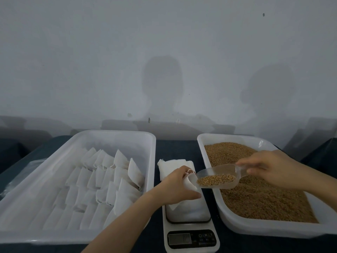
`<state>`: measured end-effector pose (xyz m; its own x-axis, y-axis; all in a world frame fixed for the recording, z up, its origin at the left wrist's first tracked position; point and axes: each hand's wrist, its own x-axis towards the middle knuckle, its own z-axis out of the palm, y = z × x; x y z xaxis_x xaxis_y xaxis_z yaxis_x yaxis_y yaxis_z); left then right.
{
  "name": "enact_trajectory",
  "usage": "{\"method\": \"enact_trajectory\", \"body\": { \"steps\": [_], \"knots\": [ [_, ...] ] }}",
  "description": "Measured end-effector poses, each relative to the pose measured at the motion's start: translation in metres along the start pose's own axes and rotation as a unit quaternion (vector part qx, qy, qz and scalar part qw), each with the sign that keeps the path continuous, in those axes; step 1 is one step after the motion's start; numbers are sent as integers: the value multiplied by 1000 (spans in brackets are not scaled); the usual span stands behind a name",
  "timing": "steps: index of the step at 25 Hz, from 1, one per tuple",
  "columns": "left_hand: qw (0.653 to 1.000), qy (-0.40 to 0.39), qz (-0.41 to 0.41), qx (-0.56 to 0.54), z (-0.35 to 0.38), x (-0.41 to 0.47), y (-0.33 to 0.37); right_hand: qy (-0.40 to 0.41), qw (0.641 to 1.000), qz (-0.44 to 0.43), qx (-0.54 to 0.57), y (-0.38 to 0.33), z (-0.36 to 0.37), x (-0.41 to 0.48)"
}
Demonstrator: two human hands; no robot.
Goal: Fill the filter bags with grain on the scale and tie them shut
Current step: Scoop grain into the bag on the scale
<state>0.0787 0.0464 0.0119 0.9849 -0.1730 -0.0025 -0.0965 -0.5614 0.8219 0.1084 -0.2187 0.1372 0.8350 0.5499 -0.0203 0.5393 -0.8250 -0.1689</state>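
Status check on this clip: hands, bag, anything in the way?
Left hand holds bag over scale. Right hand holds scoop of grain at bag mouth. Nothing blocking the pour.

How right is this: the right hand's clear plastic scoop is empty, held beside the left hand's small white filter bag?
Not empty: the head view shows the right hand's clear plastic scoop holding brown grain, beside the left hand's small white filter bag.

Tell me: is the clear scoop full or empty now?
Partly full. Brown grain lies in the front of the scoop, held by the right hand beside the filter bag.
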Motion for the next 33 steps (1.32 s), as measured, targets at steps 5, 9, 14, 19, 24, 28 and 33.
{"method": "enact_trajectory", "body": {
  "steps": [5, 9, 14, 19, 24, 28, 33],
  "knots": [
    [1000, -7, 3, 5, 3, 1, -1, 0, 1000, -18, -21, -3, 0, 7],
    [1000, -16, 14, 15, 4, 0, -2, -2, 999, -19, -33, -9, 1, 14],
    [999, -15, 19, 21, 5, 1, -3, -5, 997, -32, -71, -18, 0, 19],
    [999, 1, 30, 18, 4, 2, -1, 2, 995, -34, -93, -27, -6, 19],
    [999, 7, 27, 17, 3, 1, 6, 5, 993, -30, -110, -37, -16, 19],
    [999, 12, 32, 0, 4, 2, 15, 8, 987, -37, -159, -43, -29, 21],
    [999, 27, 36, -31, 3, 0, 17, 0, 977, -50, -208, -59, -41, 24]
  ]
}}
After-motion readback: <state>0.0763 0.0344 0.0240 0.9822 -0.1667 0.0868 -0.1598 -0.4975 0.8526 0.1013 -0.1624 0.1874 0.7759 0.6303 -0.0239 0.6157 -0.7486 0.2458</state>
